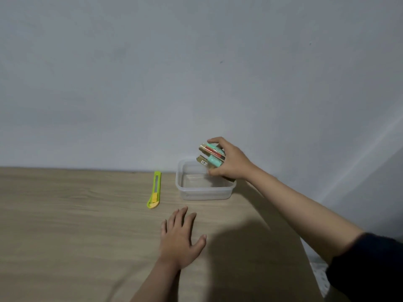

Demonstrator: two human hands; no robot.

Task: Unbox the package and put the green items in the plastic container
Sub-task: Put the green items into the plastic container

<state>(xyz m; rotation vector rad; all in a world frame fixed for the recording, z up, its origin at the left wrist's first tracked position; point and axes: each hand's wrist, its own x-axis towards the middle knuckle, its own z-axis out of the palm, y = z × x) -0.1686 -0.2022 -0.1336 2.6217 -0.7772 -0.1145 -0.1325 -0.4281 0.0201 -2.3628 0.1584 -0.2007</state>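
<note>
A clear plastic container (205, 191) stands on the wooden table near the wall, with nothing visible inside. My right hand (231, 162) hovers over its far right corner, shut on a small brown cardboard box (204, 150) tilted with its open end toward the container. Mint-green items (214, 163) and something red show in the box's opening. My left hand (180, 238) rests flat on the table in front of the container, fingers spread, holding nothing.
A green and yellow utility knife (155, 189) lies on the wooden table (76, 225) just left of the container. A plain grey wall rises right behind. The table's right edge runs diagonally under my right forearm.
</note>
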